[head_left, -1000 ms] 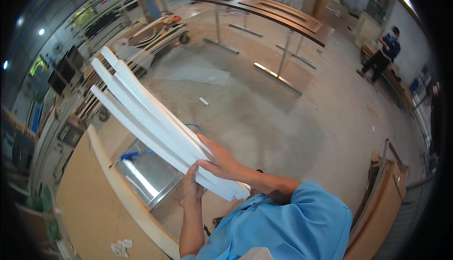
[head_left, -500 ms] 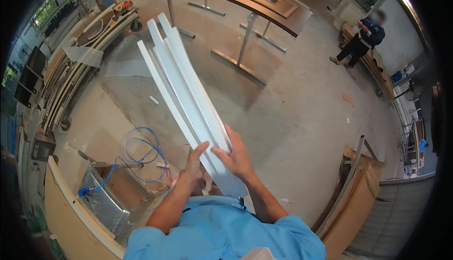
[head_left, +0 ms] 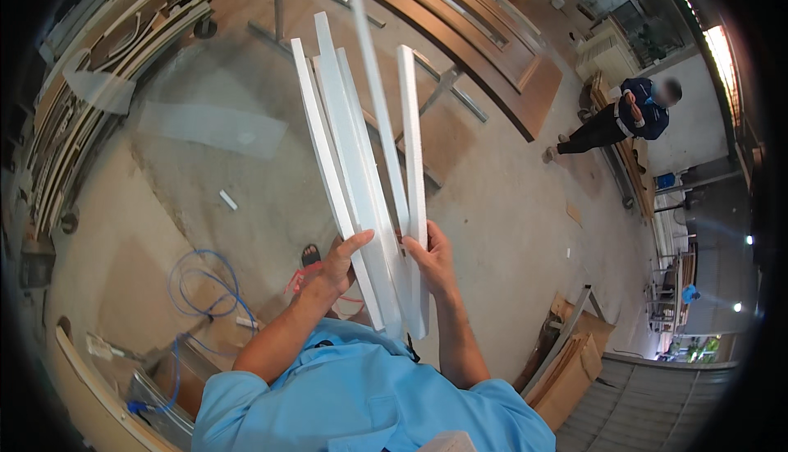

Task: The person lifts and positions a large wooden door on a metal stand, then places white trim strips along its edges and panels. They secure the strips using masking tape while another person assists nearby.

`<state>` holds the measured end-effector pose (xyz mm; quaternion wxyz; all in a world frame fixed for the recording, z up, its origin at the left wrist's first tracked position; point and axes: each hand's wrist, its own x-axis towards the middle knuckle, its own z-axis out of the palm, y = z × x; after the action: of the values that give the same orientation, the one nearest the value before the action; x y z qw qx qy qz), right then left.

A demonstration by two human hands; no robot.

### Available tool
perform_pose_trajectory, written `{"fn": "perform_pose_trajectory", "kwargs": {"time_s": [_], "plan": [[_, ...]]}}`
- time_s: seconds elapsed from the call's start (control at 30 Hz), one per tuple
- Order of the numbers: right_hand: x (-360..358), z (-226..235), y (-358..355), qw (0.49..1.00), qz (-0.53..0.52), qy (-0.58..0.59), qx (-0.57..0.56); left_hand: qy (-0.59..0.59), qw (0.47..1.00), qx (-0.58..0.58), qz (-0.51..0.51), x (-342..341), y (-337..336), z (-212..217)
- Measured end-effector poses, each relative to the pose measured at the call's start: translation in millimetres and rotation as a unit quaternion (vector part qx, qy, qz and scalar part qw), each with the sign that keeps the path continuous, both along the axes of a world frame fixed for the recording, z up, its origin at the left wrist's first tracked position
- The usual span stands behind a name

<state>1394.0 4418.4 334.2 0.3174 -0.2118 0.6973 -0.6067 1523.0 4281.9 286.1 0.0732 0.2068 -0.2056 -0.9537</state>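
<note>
White flat strips of foam-like board, a fanned bundle, stand upright with long axes pointing away from the person. Left hand and right hand both clasp the lower ends, equally near. Strip bottoms hide behind the blue shirt; the count is unclear.

Behind the white strips, the right hand hides its fingertips, and the left hand shows only thumb and knuckles.

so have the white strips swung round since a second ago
Yes: the white strips pointed toward the racks at left, and now point up toward the brown door panels.
</note>
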Motion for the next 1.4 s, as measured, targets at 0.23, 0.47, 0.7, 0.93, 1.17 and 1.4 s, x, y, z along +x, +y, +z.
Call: {"fn": "perform_pose_trajectory", "kwargs": {"time_s": [0.23,0.47,0.7,0.93,1.17,1.4], "plan": [[-126,18,-87,0.999,-0.044,0.017,0.011,-0.03,0.999,-0.018,0.0,-117,-112,23],[-351,-2,-185,0.958,-0.041,0.246,0.143,-0.067,0.993,-0.006,0.102,-246,-228,6],[-552,-75,-325,0.844,-0.036,0.487,0.222,-0.159,0.951,-0.047,0.261,-323,-322,45],[-631,-107,-445,0.796,-0.021,0.567,0.21,-0.166,0.92,-0.08,0.347,-359,-358,69],[-624,-89,-463,0.787,-0.121,0.57,0.201,-0.197,0.925,-0.096,0.31,-378,-396,64],[-532,-59,-335,0.878,-0.077,0.45,0.145,-0.156,0.951,-0.135,0.229,-393,-453,65]]}}
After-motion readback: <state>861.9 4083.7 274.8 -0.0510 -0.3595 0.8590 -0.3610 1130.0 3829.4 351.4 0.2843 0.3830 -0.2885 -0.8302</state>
